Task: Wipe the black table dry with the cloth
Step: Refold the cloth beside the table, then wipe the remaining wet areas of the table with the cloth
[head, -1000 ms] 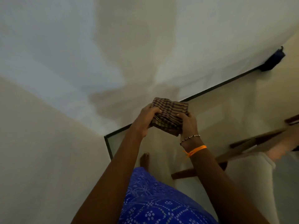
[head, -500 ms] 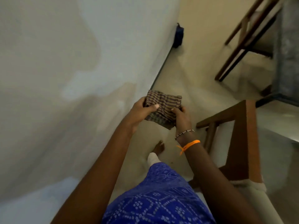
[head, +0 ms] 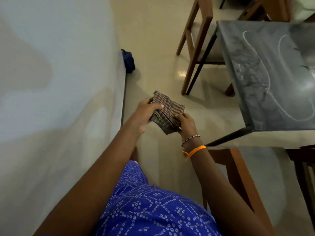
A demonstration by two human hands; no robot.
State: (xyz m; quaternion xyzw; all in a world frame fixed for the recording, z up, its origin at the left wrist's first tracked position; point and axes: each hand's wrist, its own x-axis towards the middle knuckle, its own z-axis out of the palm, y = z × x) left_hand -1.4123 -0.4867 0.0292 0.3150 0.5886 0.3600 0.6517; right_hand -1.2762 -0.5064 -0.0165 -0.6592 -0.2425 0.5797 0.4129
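Observation:
A folded brown checked cloth (head: 167,113) is held in front of me over the floor, gripped from both sides. My left hand (head: 144,114) clasps its left edge with the thumb on top. My right hand (head: 185,123) pinches its lower right corner. The black table (head: 265,72) stands to the right, its dark marbled top streaked with pale wet curved marks. The cloth is apart from the table, well left of its near corner.
A white wall (head: 51,82) runs along the left. A dark blue object (head: 128,61) lies on the floor against it. Wooden chairs stand behind the table (head: 196,48) and at the lower right (head: 238,169). Glossy cream floor lies between wall and table.
The view has swung right from the wall, and the table and chairs have come into sight. Both hands still hold the cloth, now bunched into a tighter fold.

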